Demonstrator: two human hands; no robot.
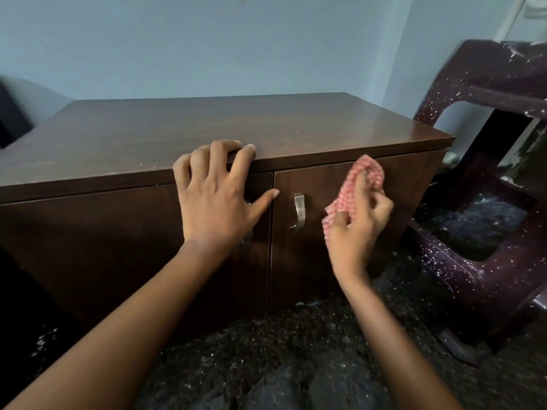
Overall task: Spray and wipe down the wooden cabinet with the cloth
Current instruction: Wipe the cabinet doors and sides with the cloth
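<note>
You are wiping the front of the low, dark brown wooden cabinet [207, 134], at its right door.

Your right hand [358, 229] pinches the bunched red-and-white checked cloth [362, 182] and holds it against the upper part of that door, just right of the curved metal handle [299, 211]. Your left hand [216, 196] braces with its fingers spread wide, tips over the top's near edge. No spray bottle is in view. The top looks glossy, so it is perhaps done; the left door and lower panels likely remain.
</note>
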